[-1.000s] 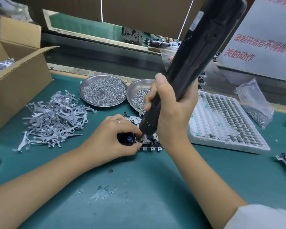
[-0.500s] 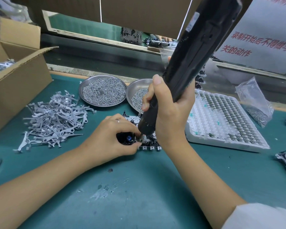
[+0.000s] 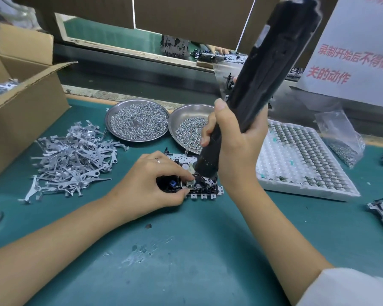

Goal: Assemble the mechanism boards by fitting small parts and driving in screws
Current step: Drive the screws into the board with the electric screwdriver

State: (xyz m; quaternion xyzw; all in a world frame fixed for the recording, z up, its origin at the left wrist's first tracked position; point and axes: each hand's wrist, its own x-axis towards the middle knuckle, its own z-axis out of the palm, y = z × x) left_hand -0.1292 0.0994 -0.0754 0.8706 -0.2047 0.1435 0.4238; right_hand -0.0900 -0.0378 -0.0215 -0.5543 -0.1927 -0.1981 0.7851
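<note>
Screwdriver barely shifted, tip hidden; right fingers wrapped round it, left fingers pinching board.

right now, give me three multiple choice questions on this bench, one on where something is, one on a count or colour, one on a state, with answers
1. Where does the pile of grey metal strips lie?
A. left of the two round dishes
B. inside the white tray
C. under the plastic bag

2. How many round metal dishes of screws are on the mat?
A. one
B. two
C. four

3. What is the right hand doing?
A. resting flat on the mat
B. gripping the black electric screwdriver
C. pinching a screw from a dish

Answers:
1 A: the metal strips spread over the green mat to the left of the dishes, below the cardboard box.
2 B: the fuller dish and the second dish sit side by side.
3 B: the right hand wraps the screwdriver, tip down on the board that the left hand steadies.
</note>
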